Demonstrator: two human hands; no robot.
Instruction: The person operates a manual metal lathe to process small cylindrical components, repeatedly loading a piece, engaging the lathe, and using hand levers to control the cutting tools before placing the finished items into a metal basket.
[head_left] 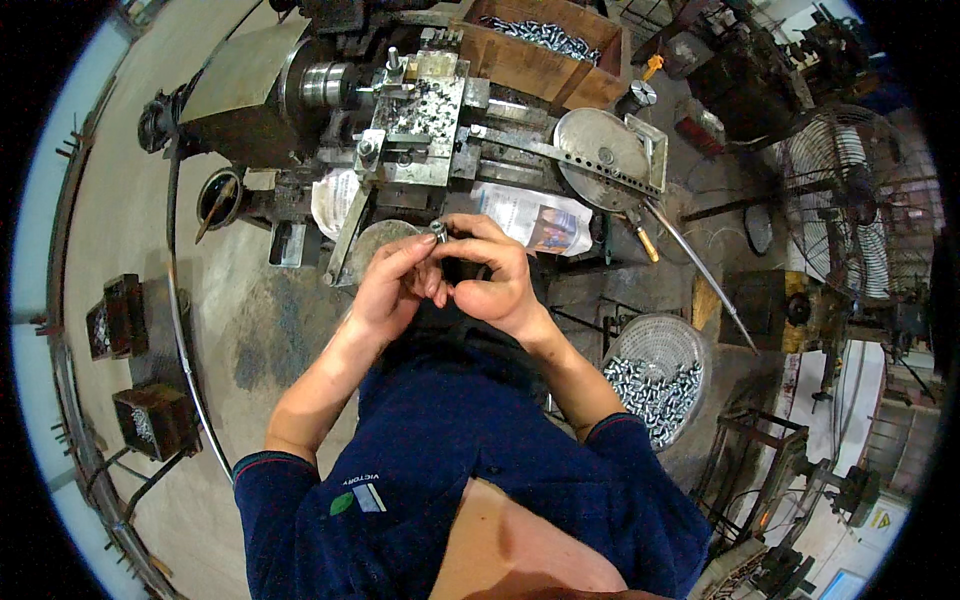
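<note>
In front of my body, a small shiny cylindrical metal part (438, 229) is held up between the fingertips of both hands. My left hand (392, 285) is closed, thumb and fingers pinching the part from the left. My right hand (497, 272) is closed too, its fingers curled round to the same piece from the right. Most of the part is covered by the fingers. Just beyond the hands is a lathe, its steel slide block (425, 115) strewn with dark metal chips, with a round chuck (328, 85) to the left of it.
A wooden box (510, 65) of shiny metal parts stands behind the lathe. At the right, a round perforated basket (655, 340) holds many similar parts. A long metal lever (705, 275) juts out near a large fan (850, 200). Printed paper (530, 218) lies beyond my right hand.
</note>
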